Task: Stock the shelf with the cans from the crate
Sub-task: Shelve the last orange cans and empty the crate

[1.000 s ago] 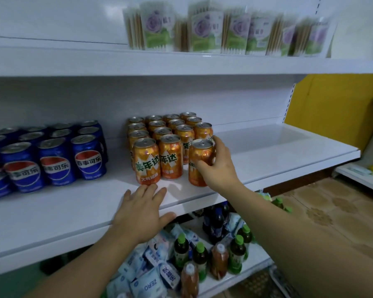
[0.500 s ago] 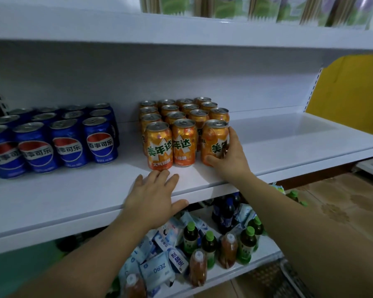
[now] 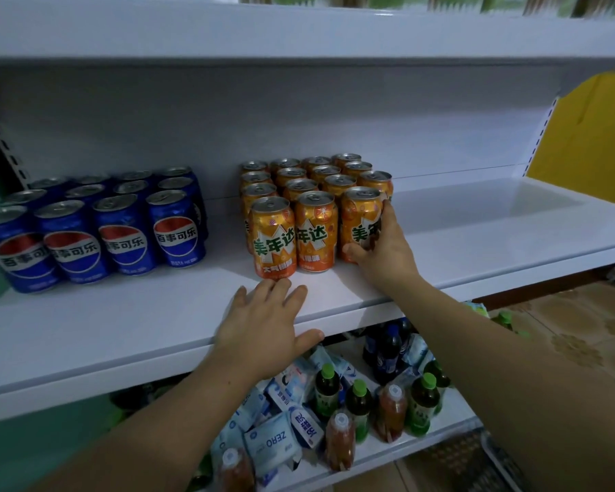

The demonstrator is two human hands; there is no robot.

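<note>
Several orange cans (image 3: 309, 193) stand in rows on the white middle shelf (image 3: 128, 324). My right hand (image 3: 380, 250) grips the front right orange can (image 3: 359, 218), which stands upright on the shelf beside its row. My left hand (image 3: 263, 328) rests flat on the shelf's front edge, fingers straight, just in front of the front left orange can (image 3: 273, 237). The crate is out of view.
Several blue cola cans (image 3: 96, 221) stand on the left of the same shelf. The shelf's right part (image 3: 494, 221) is bare. A lower shelf holds bottles (image 3: 359, 403) and white packets (image 3: 270, 442). An upper shelf (image 3: 299, 26) hangs overhead. A yellow wall (image 3: 590, 136) stands at right.
My right hand has pushed the orange can back and left into line with the front row. The left hand stays on the shelf edge. The camera has moved closer and tilted down.
</note>
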